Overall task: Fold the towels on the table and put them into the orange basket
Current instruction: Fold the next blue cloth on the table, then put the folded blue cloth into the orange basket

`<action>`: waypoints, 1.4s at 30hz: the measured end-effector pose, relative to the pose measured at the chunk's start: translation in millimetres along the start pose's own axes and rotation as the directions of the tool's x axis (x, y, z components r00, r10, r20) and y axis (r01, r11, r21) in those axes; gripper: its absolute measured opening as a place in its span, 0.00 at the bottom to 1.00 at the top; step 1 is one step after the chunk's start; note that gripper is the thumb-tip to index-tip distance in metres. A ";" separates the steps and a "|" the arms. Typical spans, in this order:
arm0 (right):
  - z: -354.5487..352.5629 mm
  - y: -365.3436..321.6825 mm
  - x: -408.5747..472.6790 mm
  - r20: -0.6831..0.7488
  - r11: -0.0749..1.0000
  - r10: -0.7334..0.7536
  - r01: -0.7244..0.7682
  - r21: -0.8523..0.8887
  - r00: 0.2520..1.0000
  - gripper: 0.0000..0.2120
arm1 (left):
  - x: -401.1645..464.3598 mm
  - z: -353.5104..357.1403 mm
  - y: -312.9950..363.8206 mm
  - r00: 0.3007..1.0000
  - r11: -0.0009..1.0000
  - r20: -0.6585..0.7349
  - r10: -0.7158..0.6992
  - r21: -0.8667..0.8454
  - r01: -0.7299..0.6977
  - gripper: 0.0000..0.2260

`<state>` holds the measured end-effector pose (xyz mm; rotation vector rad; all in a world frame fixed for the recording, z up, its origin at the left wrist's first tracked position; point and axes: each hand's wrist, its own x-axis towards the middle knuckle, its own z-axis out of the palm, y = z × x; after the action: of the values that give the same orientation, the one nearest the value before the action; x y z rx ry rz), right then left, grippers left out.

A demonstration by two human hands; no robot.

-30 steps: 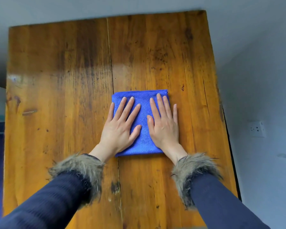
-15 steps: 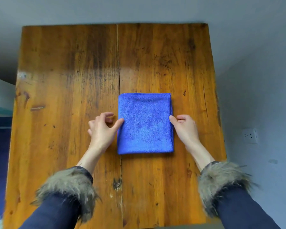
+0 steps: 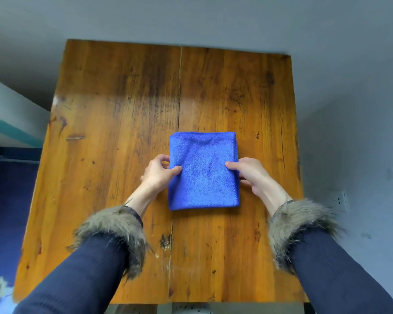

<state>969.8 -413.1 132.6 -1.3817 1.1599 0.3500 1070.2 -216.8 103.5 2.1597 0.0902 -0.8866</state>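
A blue towel, folded into a neat rectangle, lies near the middle of the wooden surface. The left hand pinches the towel's left edge, thumb on top and fingers curled at the side. The right hand pinches the right edge likewise, thumb on top. Both dark sleeves end in fur cuffs. The orange basket is out of view.

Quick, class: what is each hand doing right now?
Left hand: pinches the left edge of the blue towel.
Right hand: pinches the towel's right edge.
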 end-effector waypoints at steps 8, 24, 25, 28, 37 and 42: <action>66.0 -21.0 -61.2 0.267 0.984 -0.059 0.101 -0.144 0.962 0.11 | -80.0 -84.4 -52.7 0.991 0.872 0.096 -0.090 -0.474 0.125 0.09; 375.0 -57.4 -220.2 0.618 0.800 -0.160 0.468 -0.376 0.770 0.07 | -232.8 -320.3 -233.5 0.897 0.654 -0.349 -0.271 -0.751 -0.095 0.07; 399.5 -56.6 -233.1 0.636 0.786 -0.154 0.483 -0.385 0.756 0.07 | -242.8 -337.6 -248.3 0.886 0.641 -0.368 -0.281 -0.759 -0.112 0.06; 477.0 -49.6 -268.8 0.679 0.745 -0.138 0.527 -0.408 0.721 0.06 | -268.9 -387.6 -297.9 0.834 0.611 -0.438 -0.337 -0.775 -0.160 0.05; 706.0 23.2 -333.3 0.772 0.624 -0.005 0.605 -0.494 0.635 0.05 | -310.5 -485.4 -470.1 0.616 0.543 -0.474 -0.629 -0.835 -0.088 0.06; 788.4 94.3 -313.1 0.729 0.512 0.118 0.587 -0.627 0.675 0.08 | -289.3 -476.9 -551.5 0.500 0.416 -0.329 -0.801 -0.907 0.069 0.11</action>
<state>1092.2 431.3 154.1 -1.9507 0.0148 1.2313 937.8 555.3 143.6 1.3706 1.3998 -0.0323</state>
